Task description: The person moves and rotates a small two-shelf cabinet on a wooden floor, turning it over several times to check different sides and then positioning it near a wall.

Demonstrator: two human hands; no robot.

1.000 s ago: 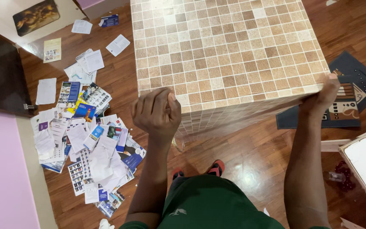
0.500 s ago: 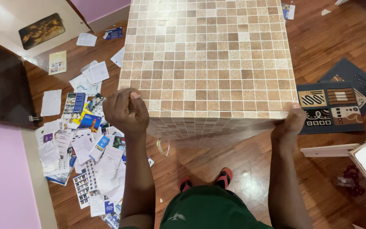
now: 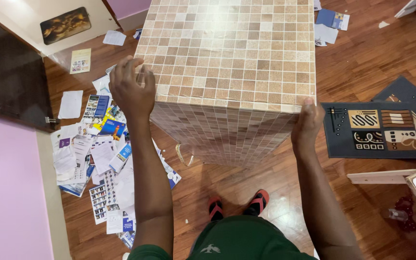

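At the near corners of a tall tile-patterned cabinet (image 3: 227, 62) both hands are at work; the left hand (image 3: 132, 89) is curled over the near left corner of the top, fingers bent onto the tiled surface and thumb side toward the edge, gripping it; the right hand (image 3: 307, 123) clasps the near right corner, fingers pressed along the vertical edge just below the top, closed on it; both forearms reach up from the bottom of the view, bare, well apart with the cabinet's front face between them. Below, the cabinet's front drops toward a wooden floor (image 3: 246, 178), and the person's feet in red and black sandals (image 3: 239, 204) stand just in front of it, above a green garment at the bottom edge; left of the left arm a heap of scattered papers and leaflets (image 3: 97, 159) covers the floor, running up toward a pale surface with a dark picture on it; to the right of the right hand lies a dark patterned mat (image 3: 371, 130), with a second mat overlapping behind it; a white board edge shows at the lower right.
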